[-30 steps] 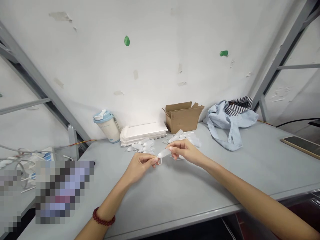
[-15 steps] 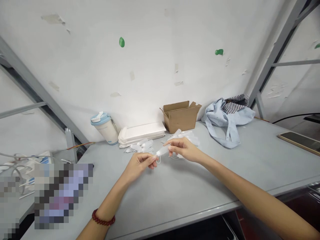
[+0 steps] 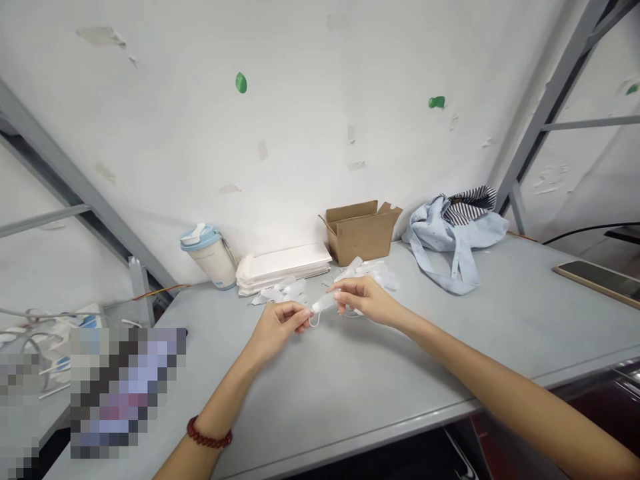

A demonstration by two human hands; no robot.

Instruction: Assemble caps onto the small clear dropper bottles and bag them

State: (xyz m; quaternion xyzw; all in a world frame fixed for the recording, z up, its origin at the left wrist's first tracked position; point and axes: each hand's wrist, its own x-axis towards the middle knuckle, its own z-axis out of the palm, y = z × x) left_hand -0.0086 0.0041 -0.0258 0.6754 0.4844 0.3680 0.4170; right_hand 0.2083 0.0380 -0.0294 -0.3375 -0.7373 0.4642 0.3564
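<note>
Plastic tube [image 3: 327, 301], small, slim and frosted white, is held above the middle of a grey worktop [image 3: 350, 387], a little nearer the back edge than the front. It looks smooth, plain and cloudy, letting some light through. The tube slants, its left end lower and narrowing to a whiter tip. From that end hangs a thin white loop [image 3: 316, 323], curving down in a small U. The other end is partly hidden by fingers.

The left hand [image 3: 280, 327], with a dark red beaded bracelet [image 3: 209, 437] on its wrist, pinches the narrow end between thumb and fingers; whether tip or loop is gripped cannot be told. The right hand [image 3: 367, 300] grasps the opposite end with thumb and forefinger.

Behind the hands lie two loose piles of similar tubes, a left pile [image 3: 293, 289] and a right pile [image 3: 383, 277], the latter partly covered by the right hand. Along the worktop's back edge, left to right, are a blue-lidded cup [image 3: 213, 261], a white stack [image 3: 287, 262], an open cardboard box [image 3: 365, 239] and a pale blue cloth bag [image 3: 430, 223]. A phone [image 3: 603, 281] lies towards the right end.
</note>
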